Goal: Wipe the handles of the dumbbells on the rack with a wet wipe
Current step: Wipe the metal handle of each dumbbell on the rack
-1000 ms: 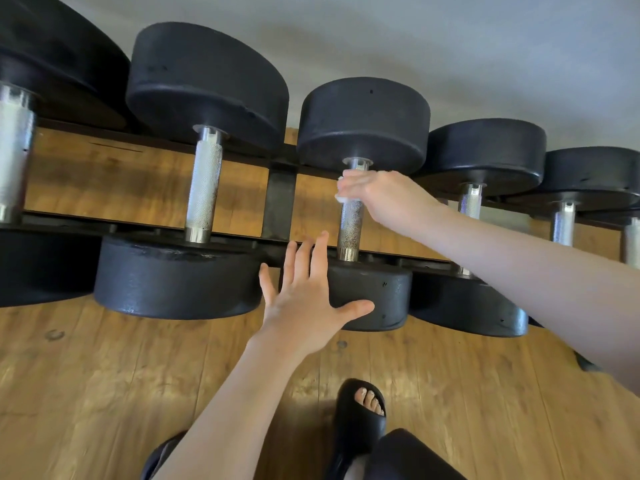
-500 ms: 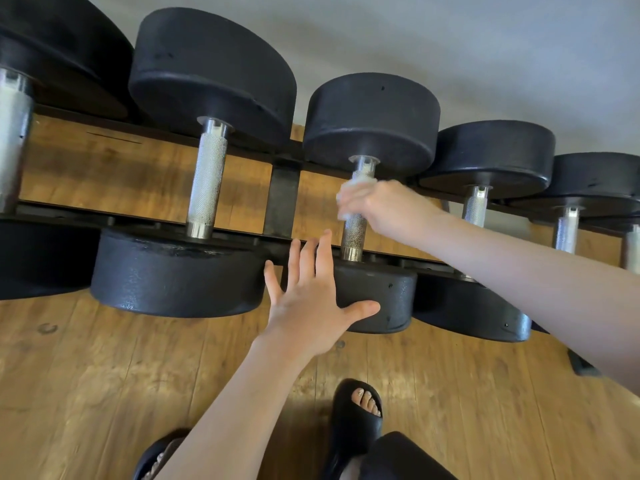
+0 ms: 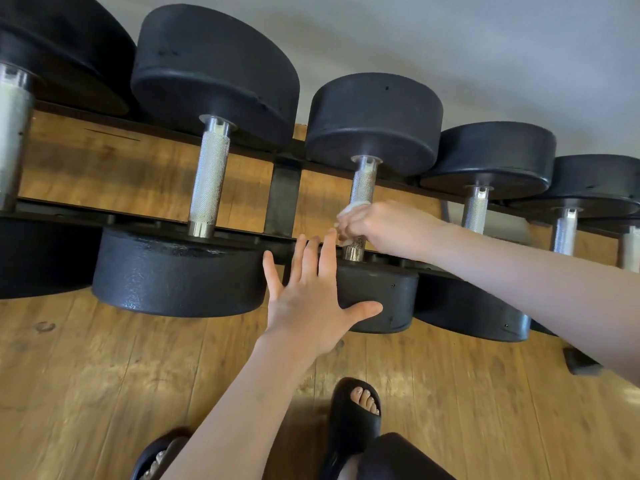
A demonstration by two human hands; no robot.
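Most wet wipe (image 3: 349, 211) inside right hand (image 3: 384, 230)

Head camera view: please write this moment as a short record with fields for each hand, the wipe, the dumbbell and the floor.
right hand: grips the wipe around the handle, near its lower end
left hand: open, fingers straight, against the near weight of that dumbbell
wipe: white, mostly hidden in the fist
rack: dark bars, row of dumbbells
floor: wooden boards

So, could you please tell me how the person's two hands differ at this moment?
The left hand lies open, fingers straight, on a dumbbell's black head; the right hand grips the wet wipe round that dumbbell's handle. The left sits nearer the camera. Both are bare.
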